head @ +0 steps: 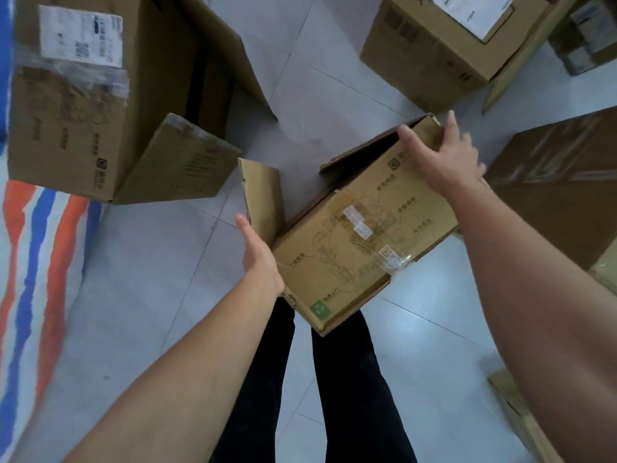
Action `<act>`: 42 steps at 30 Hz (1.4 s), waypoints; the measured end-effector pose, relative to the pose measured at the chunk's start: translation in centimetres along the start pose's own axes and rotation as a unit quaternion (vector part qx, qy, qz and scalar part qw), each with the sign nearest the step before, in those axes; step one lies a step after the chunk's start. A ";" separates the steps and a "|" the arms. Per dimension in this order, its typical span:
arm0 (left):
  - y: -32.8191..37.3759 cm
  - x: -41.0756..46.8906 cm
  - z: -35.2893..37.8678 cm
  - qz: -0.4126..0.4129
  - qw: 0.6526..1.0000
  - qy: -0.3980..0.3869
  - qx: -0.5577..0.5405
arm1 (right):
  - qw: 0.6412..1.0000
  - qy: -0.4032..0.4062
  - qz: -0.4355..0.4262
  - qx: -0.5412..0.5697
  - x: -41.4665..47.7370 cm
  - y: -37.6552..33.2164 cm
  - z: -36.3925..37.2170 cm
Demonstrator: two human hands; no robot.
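A small brown cardboard box (360,238) with printed line art, a green mark and tape scraps is held tilted above the tiled floor, in front of my legs. Its end flaps hang open, one flap (262,198) pointing up at the left. My left hand (258,252) lies flat against the box's left end, fingers straight. My right hand (444,155) lies over the far upper edge of the box, thumb on the near face; I cannot tell whether the fingers curl round the edge.
A large open carton (83,105) with a shipping label lies at the upper left. Another labelled carton (444,45) stands at the upper right, and a dark brown box (561,188) at the right. A striped red, blue and white sheet (36,262) covers the floor at the left.
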State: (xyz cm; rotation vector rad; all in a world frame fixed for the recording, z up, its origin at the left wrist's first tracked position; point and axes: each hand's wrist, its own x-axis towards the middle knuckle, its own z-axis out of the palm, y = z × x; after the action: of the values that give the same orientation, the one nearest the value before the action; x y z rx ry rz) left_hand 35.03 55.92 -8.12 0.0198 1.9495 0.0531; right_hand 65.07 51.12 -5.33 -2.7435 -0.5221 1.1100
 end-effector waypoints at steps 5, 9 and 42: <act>0.3 0.8 -1.4 0.014 0.995 -0.009 0.095 | 0.989 0.021 0.134 0.060 -2.0 0.2 0.5; 1.1 -0.5 -1.7 0.064 0.990 0.030 0.119 | 0.978 0.058 0.175 0.095 -4.2 0.4 1.2; -25.4 -40.3 -44.2 0.415 0.855 0.179 -0.255 | 0.923 -0.032 -0.317 0.217 -57.4 -1.4 -14.9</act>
State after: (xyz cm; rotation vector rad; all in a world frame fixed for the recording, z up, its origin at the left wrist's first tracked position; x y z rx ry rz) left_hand 9.19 27.75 44.48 0.5342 2.0945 1.2192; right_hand 36.74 31.51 42.93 -1.9464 -0.9506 0.9879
